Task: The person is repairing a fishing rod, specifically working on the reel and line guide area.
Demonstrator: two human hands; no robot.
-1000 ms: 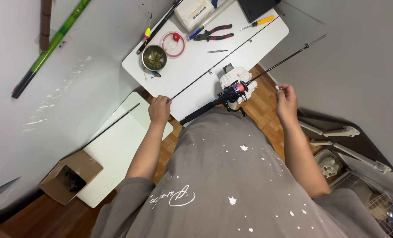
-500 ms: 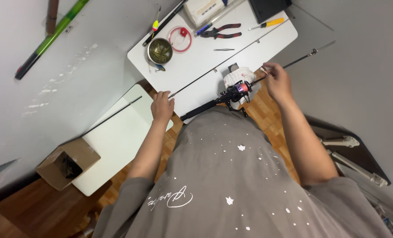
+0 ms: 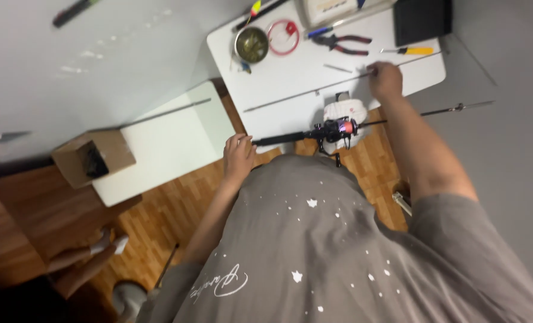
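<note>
My left hand (image 3: 239,157) grips the butt end of a black fishing rod handle (image 3: 281,139). The handle carries a black reel with red trim (image 3: 337,127) and sticks out past the front edge of the white table (image 3: 290,84). Its shaft runs on to the right over the floor (image 3: 458,109). My right hand (image 3: 386,78) reaches onto the table, fingers closed on a thin rod section (image 3: 314,91) that lies slantwise across it. A white object (image 3: 345,110) sits just behind the reel.
At the back of the table are a metal bowl (image 3: 251,45), a red ring (image 3: 283,29), red-handled pliers (image 3: 341,42), a yellow-handled screwdriver (image 3: 410,51) and a black case (image 3: 422,21). A lower white table (image 3: 171,143) holds another thin rod (image 3: 165,112); a cardboard box (image 3: 93,157) stands beside it. Another person's legs (image 3: 81,257) are at lower left.
My right hand left the rod shaft beside the reel and moved up onto the thin rod section on the table. My left hand slid back to the handle's butt end.
</note>
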